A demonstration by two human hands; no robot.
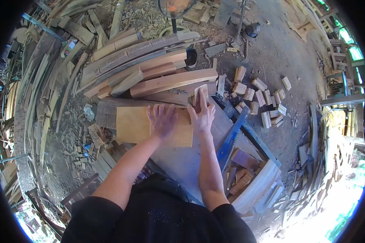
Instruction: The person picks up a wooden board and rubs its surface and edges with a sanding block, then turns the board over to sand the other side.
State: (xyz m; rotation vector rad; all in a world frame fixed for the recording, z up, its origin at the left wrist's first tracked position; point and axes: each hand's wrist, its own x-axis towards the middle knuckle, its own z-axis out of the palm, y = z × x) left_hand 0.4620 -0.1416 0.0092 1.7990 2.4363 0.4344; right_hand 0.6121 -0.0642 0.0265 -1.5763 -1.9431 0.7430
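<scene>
In the head view, the pale board (136, 125) is laid flat on the desk (182, 162) under the left hand (162, 119), its fingers spread open. Fingers of the right hand (202, 115) are stretched over 1 small block (200, 92) beyond the board; whether it is gripped cannot be told.

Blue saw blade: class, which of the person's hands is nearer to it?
Right. The right hand lies just left of the saw blade, touching a small block; the left hand rests flat on the pale board, farther left.
</scene>
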